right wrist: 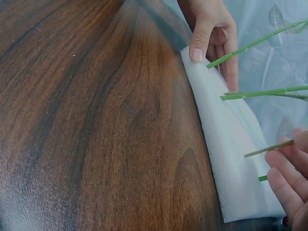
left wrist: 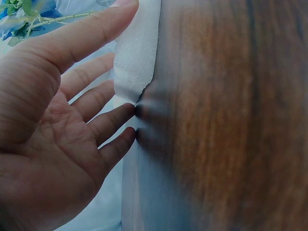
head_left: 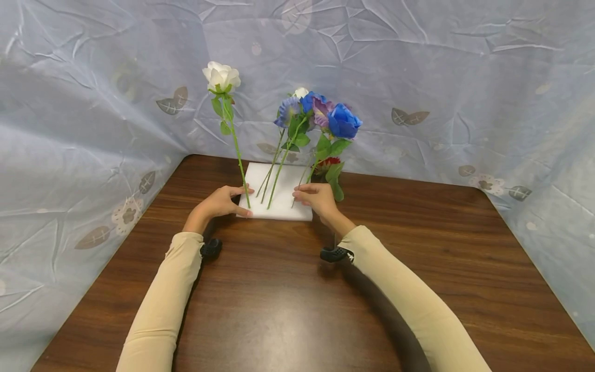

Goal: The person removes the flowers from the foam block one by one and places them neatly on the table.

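left hand (head_left: 218,203): fingers (left wrist: 113,118) straight and spread, laid against the left edge of the foam block (head_left: 278,192); thumb along its near corner; gripping nothing.
right hand (head_left: 316,198): fingers (right wrist: 285,185) loosely extended against the right edge of the foam block, tips touching a thin stem there; whether that stem is pinched cannot be told.
foam block: white, flat on the surface (head_left: 288,289), held between both sets of fingers.
white rose (head_left: 221,76): upright, stem planted in the foam just beside the left fingers.
blue and purple flowers (head_left: 321,112): clustered, stems entering the foam between the two hands, leaning toward the right fingers.
red flower (head_left: 328,163): low, just beyond the right fingers; seating unclear.
backdrop (head_left: 418,77): pale leaf-print sheet behind and to both sides.
progress (judged): several stems already seated and standing; no loose stems in view; remaining work appears limited to steadying or squaring the block.
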`<state>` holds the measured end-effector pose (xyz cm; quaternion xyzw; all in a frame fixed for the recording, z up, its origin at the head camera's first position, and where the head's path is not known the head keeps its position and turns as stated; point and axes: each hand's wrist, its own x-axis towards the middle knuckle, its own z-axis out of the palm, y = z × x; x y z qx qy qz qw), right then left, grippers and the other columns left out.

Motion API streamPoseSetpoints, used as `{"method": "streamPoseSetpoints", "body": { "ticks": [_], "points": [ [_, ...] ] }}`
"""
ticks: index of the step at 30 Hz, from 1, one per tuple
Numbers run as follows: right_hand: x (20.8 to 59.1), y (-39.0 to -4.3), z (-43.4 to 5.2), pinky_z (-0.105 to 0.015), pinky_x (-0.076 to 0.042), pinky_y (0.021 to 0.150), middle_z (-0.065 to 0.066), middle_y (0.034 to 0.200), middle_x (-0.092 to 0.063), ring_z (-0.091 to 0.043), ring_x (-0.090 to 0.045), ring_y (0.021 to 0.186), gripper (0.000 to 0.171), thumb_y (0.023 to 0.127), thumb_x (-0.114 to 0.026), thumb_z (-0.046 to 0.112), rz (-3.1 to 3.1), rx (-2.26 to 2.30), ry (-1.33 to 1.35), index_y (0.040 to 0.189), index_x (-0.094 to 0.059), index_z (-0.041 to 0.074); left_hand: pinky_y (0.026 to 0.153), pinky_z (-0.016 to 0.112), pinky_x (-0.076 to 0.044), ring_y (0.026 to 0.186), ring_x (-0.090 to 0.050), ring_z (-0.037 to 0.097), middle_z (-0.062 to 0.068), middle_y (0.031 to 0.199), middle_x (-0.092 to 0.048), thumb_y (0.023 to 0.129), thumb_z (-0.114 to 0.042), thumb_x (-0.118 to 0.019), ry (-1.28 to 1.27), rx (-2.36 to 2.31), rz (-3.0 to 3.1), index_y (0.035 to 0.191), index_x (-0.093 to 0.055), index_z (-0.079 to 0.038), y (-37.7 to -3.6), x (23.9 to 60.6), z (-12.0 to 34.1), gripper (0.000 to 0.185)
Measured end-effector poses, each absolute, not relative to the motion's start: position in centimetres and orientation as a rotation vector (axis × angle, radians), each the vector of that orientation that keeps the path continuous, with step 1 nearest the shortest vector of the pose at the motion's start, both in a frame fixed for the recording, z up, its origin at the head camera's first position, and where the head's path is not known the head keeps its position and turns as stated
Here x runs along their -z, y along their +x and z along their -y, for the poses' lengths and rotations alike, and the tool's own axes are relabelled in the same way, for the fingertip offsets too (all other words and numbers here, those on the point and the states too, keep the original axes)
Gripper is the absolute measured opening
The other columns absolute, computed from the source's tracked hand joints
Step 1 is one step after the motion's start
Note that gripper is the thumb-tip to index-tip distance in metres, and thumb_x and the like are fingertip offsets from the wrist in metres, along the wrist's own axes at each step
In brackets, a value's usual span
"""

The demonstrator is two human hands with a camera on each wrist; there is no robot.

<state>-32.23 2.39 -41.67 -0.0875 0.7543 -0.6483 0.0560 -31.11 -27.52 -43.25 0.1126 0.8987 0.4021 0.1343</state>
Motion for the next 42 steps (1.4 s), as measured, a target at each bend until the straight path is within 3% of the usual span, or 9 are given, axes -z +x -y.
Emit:
{"method": "streamPoseSetpoints", "body": {
  "ticks": [17,24,31,42],
  "points": [
    [41.62,-32.32,-2.23,-0.038,-0.062,0.088,-0.024,0.114,-0.074,-0.027,-0.078,0.096,0.022,0.094,-0.072,0.005,-2.378,1.874,-0.339,0.110,-0.075,-0.010,0.121,0.058,-0.033,0.154,-0.024,0.041,0.011,0.166,-0.032,0.083,-0.028,-0.087,0.319,-1.143,-2.612,0.150,-0.054,-0.015,-31.10,43.13,27.42,0.076],
    [41.34,-32.27,-2.16,-0.029,-0.063,0.081,-0.023,0.110,-0.075,-0.017,-0.077,0.088,0.020,0.094,-0.073,0.005,-2.436,1.826,-0.400,0.108,-0.077,-0.008,0.121,0.057,-0.033,0.155,-0.024,0.040,0.011,0.166,-0.032,0.082,-0.028,-0.087,0.317,-1.156,-2.607,0.149,-0.054,-0.015,-31.16,43.20,27.44,0.076],
    [41.33,-32.42,-2.29,-0.034,-0.063,0.086,-0.023,0.109,-0.075,-0.018,-0.078,0.089,0.022,0.094,-0.073,0.007,-2.454,1.773,-0.475,0.109,-0.076,-0.009,0.122,0.057,-0.031,0.155,-0.023,0.040,0.010,0.166,-0.031,0.083,-0.028,-0.087,0.317,-1.165,-2.599,0.150,-0.054,-0.016,-31.15,43.25,27.37,0.076],
    [41.16,-32.56,-2.33,-0.042,-0.061,0.093,-0.026,0.111,-0.074,-0.037,-0.075,0.098,0.023,0.095,-0.071,0.004,-2.408,1.763,-0.559,0.113,-0.075,-0.009,0.122,0.057,-0.031,0.155,-0.023,0.040,0.010,0.166,-0.031,0.082,-0.028,-0.088,0.318,-1.170,-2.607,0.150,-0.054,-0.015,-31.16,43.29,27.30,0.077]
  ]
}}
